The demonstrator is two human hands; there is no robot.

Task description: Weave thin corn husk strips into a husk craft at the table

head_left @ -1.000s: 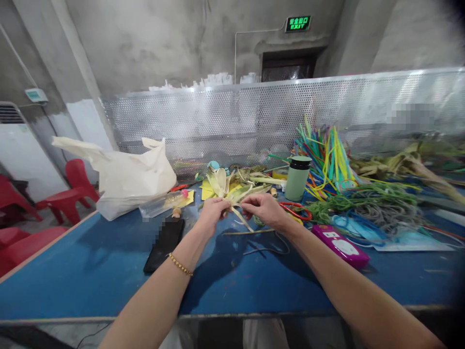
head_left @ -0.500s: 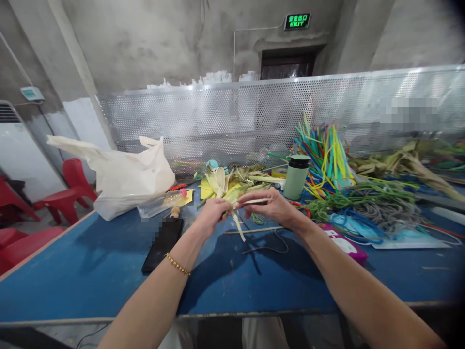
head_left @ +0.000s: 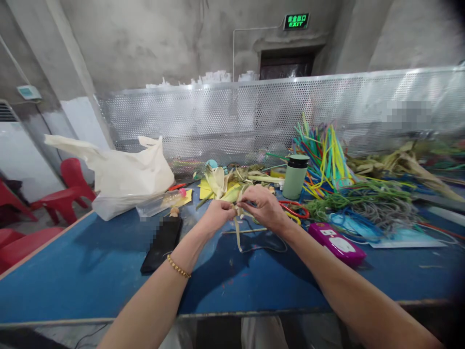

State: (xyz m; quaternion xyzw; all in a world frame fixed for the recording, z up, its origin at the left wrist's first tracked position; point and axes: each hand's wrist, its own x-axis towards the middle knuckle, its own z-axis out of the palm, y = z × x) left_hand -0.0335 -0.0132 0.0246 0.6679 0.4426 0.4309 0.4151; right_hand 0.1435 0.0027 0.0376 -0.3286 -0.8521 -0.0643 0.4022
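Over the middle of the blue table [head_left: 109,281], my left hand [head_left: 217,214] pinches a pale corn husk strip [head_left: 238,236] whose loose end hangs down. My right hand [head_left: 265,206] is closed on the same husk piece, fingertips close to those of the left; the exact grip is partly hidden. Just behind the hands lie pale, curled corn husks [head_left: 217,179] on yellow paper [head_left: 205,186]. A thin dark cord [head_left: 269,249] and a narrow straw-coloured strip [head_left: 250,231] lie on the table below the hands.
A white plastic bag [head_left: 131,169] and black phone [head_left: 162,245] are left. To the right stand a green cup [head_left: 296,177], purple box [head_left: 337,244], coloured strips [head_left: 336,160], tangled cords [head_left: 385,208] and a blue mask [head_left: 407,236]. A perforated metal screen [head_left: 203,121] stands behind.
My right hand has turned and its fingers have drawn together beside the left fingertips. The hanging strip end has swung to nearly vertical. The purple box shows more fully.
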